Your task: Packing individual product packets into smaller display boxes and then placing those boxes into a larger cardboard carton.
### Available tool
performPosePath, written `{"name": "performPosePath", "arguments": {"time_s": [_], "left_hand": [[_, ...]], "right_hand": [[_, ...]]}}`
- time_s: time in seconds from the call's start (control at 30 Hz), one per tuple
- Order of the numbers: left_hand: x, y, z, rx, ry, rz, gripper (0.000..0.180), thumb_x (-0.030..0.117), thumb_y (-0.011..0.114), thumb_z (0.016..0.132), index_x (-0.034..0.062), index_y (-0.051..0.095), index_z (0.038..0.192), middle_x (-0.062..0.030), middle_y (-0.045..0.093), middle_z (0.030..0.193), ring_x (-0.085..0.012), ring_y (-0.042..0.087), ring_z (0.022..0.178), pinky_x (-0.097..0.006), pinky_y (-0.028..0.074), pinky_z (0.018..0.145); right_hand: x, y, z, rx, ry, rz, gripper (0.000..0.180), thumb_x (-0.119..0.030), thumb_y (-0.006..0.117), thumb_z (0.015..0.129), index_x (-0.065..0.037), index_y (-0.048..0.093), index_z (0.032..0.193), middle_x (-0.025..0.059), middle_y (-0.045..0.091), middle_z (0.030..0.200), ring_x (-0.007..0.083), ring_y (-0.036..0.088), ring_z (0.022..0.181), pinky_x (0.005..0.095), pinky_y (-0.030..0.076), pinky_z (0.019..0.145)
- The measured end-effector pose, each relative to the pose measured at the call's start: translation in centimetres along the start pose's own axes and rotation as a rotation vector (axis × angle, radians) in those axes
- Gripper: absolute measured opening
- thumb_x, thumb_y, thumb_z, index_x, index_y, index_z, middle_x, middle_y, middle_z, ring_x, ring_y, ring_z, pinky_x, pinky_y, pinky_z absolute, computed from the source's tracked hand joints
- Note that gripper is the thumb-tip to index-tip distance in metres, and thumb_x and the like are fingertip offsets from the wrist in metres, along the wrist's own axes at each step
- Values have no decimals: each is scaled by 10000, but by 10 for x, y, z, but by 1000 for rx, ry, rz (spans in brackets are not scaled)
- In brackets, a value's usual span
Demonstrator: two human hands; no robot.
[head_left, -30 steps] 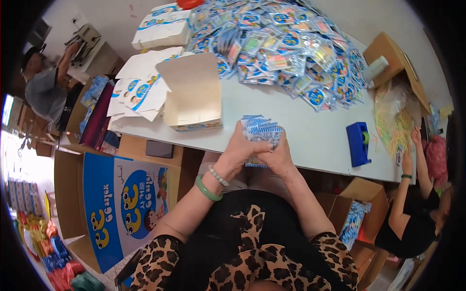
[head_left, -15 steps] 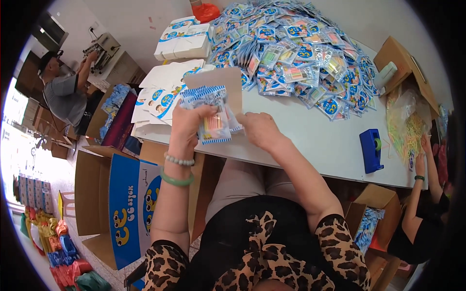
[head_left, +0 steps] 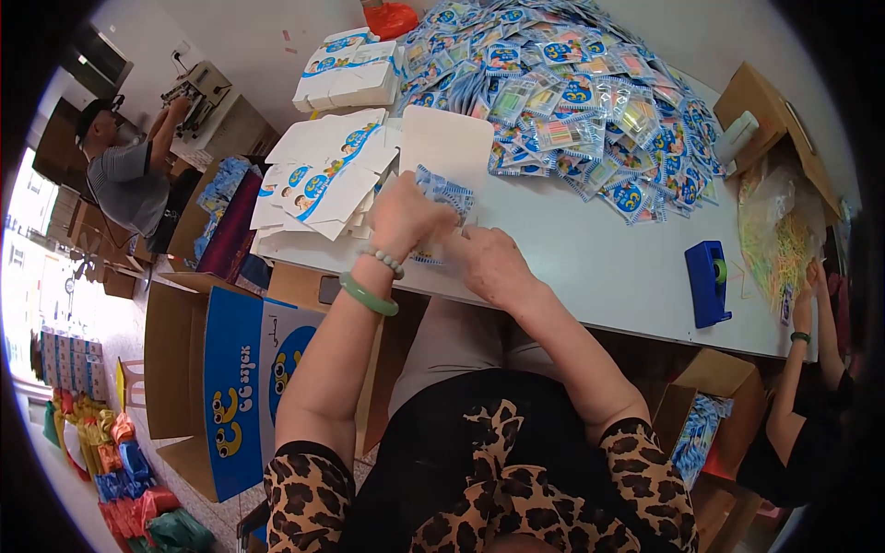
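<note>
My left hand (head_left: 408, 217), with a bead bracelet and a green bangle at its wrist, is closed on some small blue-and-white striped packets (head_left: 449, 195). Right behind them rises the pale raised flap of a small carton (head_left: 449, 138). My right hand (head_left: 498, 265) pinches at the carton's near side, its fingertips close to those of my left. Both hands are over the table's front edge, and they hide most of the carton's body. How far the packets sit inside it I cannot tell.
A large heap of packets (head_left: 572, 101) covers the back of the white table (head_left: 590, 267). Flat printed cartons (head_left: 323, 175) lie to the left, a blue tape dispenser (head_left: 707, 284) to the right. An open blue cardboard box (head_left: 230, 396) stands at lower left. A co-worker's hands (head_left: 804, 304) are at far right.
My left hand has moved right and turned over with the packets, bringing them against the carton. The carton's flap has shifted right too. My right hand has barely moved.
</note>
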State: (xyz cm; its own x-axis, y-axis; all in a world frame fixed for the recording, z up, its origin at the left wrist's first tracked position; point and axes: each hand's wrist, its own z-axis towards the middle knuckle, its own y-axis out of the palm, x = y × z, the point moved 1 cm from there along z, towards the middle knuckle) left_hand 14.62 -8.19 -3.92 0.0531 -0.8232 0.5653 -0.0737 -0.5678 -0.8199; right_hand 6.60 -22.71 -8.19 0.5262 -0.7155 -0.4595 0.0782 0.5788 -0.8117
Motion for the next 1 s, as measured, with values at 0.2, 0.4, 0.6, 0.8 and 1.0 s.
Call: {"name": "performPosePath", "arguments": {"time_s": [0.2,0.4,0.6,0.8,1.0], "left_hand": [[-8,-6,6,-64,89,-155,522,296,768,505,-22,626,894,-194,681,847,-328,666,787,-366,523,709],[-34,34,5,-313,-66,-256,527,312,780,564,-63,672,918,-211,692,869,-265,686,822,-345,528,722],[-35,11,-4,-271,-104,-214,583,351,784,601,-100,641,941,-237,685,878,-292,686,841,-344,536,737],[-41,21,-22,-26,-80,-31,813,384,762,678,-108,431,1234,-295,630,1037,-413,629,962,-420,513,814],[-22,1,-63,337,471,235,514,363,615,863,-15,498,1191,-235,516,1268,-416,491,1176,-437,442,937]], "right_hand": [[9,5,-3,39,-25,86,172,-6,505,770,-94,574,901,143,552,784,345,569,743,461,467,693],[15,17,-8,137,-91,111,166,1,510,761,-97,572,879,134,519,768,333,554,758,441,466,679],[16,16,-9,103,2,91,198,27,497,778,-99,515,930,140,505,834,340,544,792,434,467,692],[3,15,-7,59,16,124,267,28,494,798,-113,526,1023,146,522,858,349,556,799,439,476,708],[18,3,-27,177,-19,161,489,43,498,792,-101,514,1259,165,593,1057,354,594,914,415,498,791]]}}
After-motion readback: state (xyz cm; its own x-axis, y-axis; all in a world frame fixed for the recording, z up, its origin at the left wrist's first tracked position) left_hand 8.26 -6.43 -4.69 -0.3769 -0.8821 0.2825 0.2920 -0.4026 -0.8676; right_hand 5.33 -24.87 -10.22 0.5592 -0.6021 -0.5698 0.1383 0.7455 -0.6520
